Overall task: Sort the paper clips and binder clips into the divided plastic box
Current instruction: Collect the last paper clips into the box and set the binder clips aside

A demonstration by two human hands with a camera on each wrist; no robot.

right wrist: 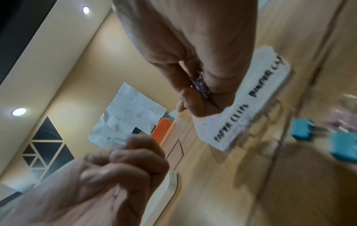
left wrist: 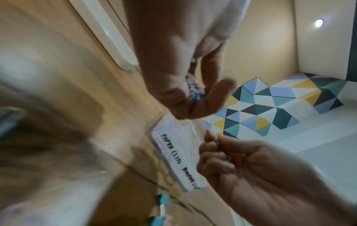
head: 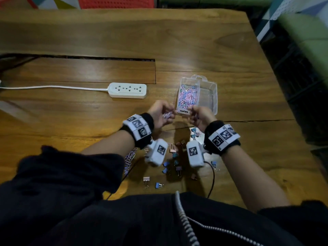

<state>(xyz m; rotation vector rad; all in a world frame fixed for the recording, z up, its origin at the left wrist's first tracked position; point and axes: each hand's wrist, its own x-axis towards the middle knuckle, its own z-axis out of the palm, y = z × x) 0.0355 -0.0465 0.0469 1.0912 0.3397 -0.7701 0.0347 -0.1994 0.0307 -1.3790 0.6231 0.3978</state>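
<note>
wood table | pastel paper clips fill box | both grips clamped on clips

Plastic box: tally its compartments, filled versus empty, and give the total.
Compartment filled with paper clips: 1
Empty compartment: 1
Total in the plastic box: 2

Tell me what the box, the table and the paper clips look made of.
Box: clear, glossy plastic; the table shows through its walls.
Table: wood, varnished; visible grain, knots and sheen.
Paper clips: probably coated wire, in pastel pink, blue and green; too small to confirm.
</note>
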